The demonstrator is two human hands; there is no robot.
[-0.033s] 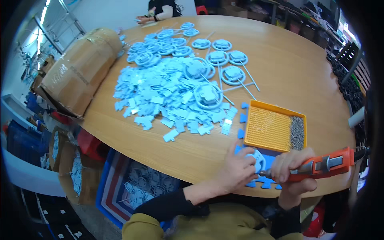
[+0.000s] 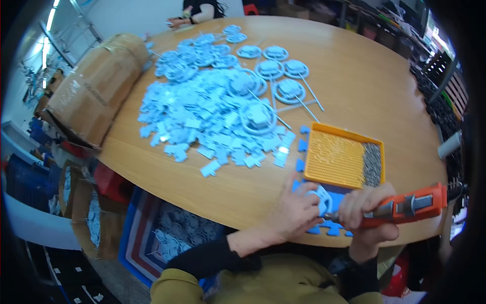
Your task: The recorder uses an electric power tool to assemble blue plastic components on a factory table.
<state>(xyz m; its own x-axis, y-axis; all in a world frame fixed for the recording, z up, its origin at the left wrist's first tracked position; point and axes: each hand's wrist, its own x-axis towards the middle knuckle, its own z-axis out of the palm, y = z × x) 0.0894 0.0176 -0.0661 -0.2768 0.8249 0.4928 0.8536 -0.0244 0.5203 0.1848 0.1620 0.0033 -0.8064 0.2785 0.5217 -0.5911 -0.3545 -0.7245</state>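
My left hand grips a light blue ring-shaped plastic part over the blue foam mat at the table's near edge. My right hand is wrapped round the front of an orange power screwdriver, which lies almost level. Its tip points left and meets the near side of the ring part, close to my left fingertips. Whether a screw sits at the tip is too small to tell. Just beyond both hands, on the mat, stands a yellow tray with small grey screws heaped at its right end.
A big heap of flat light blue pieces covers the table's left middle. Round light blue assemblies with rods lie behind it. A cardboard box rests along the left edge. A blue-rimmed crate stands below. Another person's hand shows across the table.
The whole scene has shifted slightly left and up in the picture. Both hands keep their hold on the ring part and the screwdriver.
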